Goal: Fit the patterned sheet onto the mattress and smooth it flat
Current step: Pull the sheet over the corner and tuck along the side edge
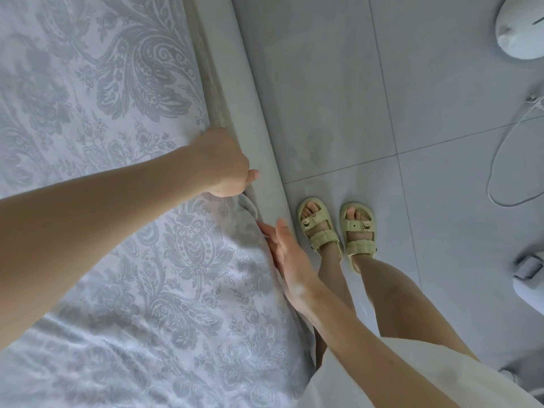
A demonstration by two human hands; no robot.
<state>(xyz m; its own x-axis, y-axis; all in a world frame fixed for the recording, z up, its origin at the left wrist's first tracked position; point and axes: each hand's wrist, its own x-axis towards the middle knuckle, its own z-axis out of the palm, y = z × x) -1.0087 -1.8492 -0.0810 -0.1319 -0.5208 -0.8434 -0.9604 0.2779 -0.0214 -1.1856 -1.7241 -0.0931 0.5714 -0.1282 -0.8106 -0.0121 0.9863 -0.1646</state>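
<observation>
The patterned sheet, white with grey paisley and flowers, covers the mattress across the left half of the head view. Its right border hangs over the mattress side. My left hand grips the sheet's edge at the mattress side, fingers curled over the fabric. Lower down, my right hand lies with straight fingers against the side of the mattress, pressing the sheet's hanging edge. Wrinkles show in the sheet at the bottom left.
A pale bed frame rail runs beside the mattress. Grey floor tiles fill the right. My feet in pale green sandals stand close to the rail. A white round base and a white cable lie at the far right.
</observation>
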